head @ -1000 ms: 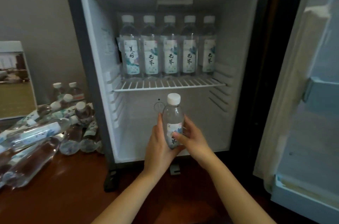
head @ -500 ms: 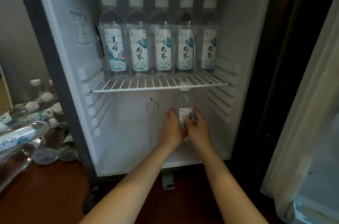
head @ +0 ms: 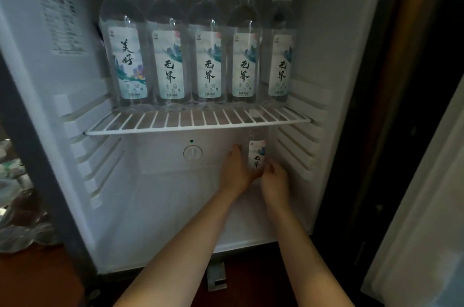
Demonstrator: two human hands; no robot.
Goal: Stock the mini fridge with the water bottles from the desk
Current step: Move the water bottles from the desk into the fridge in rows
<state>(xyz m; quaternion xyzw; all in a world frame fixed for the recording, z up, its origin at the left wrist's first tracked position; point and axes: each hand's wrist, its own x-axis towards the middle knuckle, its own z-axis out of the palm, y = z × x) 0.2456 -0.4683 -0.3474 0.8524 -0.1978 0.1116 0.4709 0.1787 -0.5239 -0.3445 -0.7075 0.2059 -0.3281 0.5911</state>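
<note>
The mini fridge (head: 326, 60) stands open in front of me. Several clear water bottles (head: 208, 42) with white caps and pale labels stand in a row on its white wire shelf (head: 198, 123). Below the shelf, at the back right of the lower compartment, one more water bottle (head: 257, 153) stands upright. My left hand (head: 234, 172) grips its left side and my right hand (head: 275, 179) holds its lower right side. The shelf hides the bottle's cap.
More water bottles (head: 17, 206) lie piled on the brown desk (head: 32, 279) left of the fridge. The fridge door (head: 421, 206) hangs open at the right. A round dial (head: 192, 153) sits on the back wall under the shelf.
Both hands have carried the bottle from in front of the fridge deep into the lower compartment, to the back right under the shelf. My head has moved closer to the fridge.
</note>
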